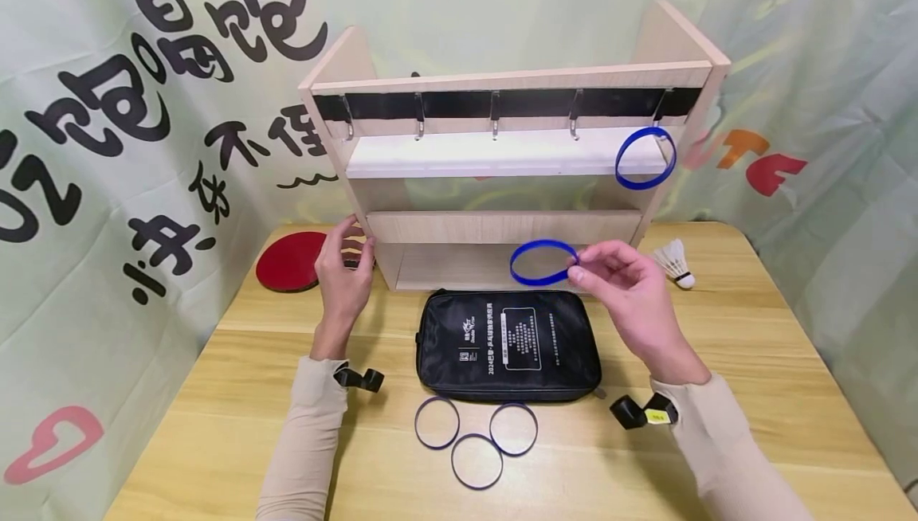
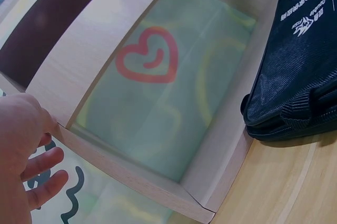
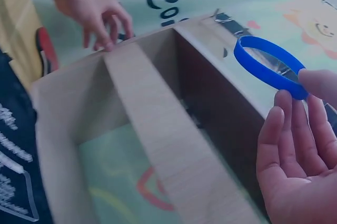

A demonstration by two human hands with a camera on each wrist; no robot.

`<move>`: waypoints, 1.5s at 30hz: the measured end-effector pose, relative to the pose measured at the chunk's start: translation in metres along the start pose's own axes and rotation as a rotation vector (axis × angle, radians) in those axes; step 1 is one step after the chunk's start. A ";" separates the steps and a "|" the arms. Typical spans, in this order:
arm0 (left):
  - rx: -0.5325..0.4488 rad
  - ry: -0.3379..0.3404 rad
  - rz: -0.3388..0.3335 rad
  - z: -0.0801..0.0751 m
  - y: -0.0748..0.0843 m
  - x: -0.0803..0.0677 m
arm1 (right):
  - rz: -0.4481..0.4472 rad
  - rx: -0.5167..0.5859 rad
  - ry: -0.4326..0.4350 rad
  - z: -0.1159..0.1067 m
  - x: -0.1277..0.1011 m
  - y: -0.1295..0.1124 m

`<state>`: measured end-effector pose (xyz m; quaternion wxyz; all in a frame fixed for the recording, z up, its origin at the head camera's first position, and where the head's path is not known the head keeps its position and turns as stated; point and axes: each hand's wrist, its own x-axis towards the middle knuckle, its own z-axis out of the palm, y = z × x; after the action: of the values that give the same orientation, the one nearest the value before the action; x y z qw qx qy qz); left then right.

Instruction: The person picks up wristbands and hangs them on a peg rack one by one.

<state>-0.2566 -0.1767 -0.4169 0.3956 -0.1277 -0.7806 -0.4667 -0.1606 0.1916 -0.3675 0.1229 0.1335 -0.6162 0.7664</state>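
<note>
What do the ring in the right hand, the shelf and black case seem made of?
Ring: probably plastic or silicone; smooth, evenly blue surface. Shelf: likely wood or laminate, matte, with fine pale grain. Case: apparently synthetic fabric, dull black with woven-looking texture.

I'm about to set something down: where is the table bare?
Bare: table right of the right hand, nearer than the shuttlecock; also left of the left sleeve, nearer than the red paddle. Crowded: the middle, with black case and three rings.

We list a blue ring pinched in the right hand, another ring hung on the rack, three flat rings.
</note>
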 end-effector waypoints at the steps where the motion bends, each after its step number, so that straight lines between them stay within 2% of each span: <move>1: 0.003 0.000 0.000 0.000 -0.001 0.000 | -0.019 0.040 0.007 0.002 0.004 -0.003; 5: 0.002 -0.002 -0.001 0.000 -0.002 0.000 | -0.090 0.179 0.015 0.010 0.018 -0.016; 8: 0.007 -0.006 0.002 -0.002 0.006 0.001 | -0.130 0.244 0.020 0.014 0.027 -0.022; 14: 0.003 -0.008 -0.002 -0.002 0.007 0.001 | -0.164 0.340 0.044 0.021 0.042 -0.033; 23: 0.014 -0.002 0.002 -0.001 0.005 -0.001 | -0.160 0.455 0.258 0.033 0.056 -0.040; 31: 0.028 -0.001 0.006 0.000 0.001 -0.001 | -0.134 0.560 0.358 0.033 0.066 -0.036; 36: 0.024 -0.004 0.005 -0.001 0.005 -0.001 | -0.083 0.559 0.410 0.034 0.062 -0.027; 41: 0.017 -0.006 0.005 -0.001 0.006 -0.001 | -0.084 0.514 0.427 0.034 0.058 -0.019; 45: 0.009 -0.005 0.002 -0.002 0.006 -0.001 | -0.089 0.526 0.435 0.035 0.057 -0.016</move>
<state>-0.2515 -0.1747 -0.4130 0.3948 -0.1278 -0.7837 -0.4623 -0.2067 0.1626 -0.3254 0.2463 0.0209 -0.3506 0.9033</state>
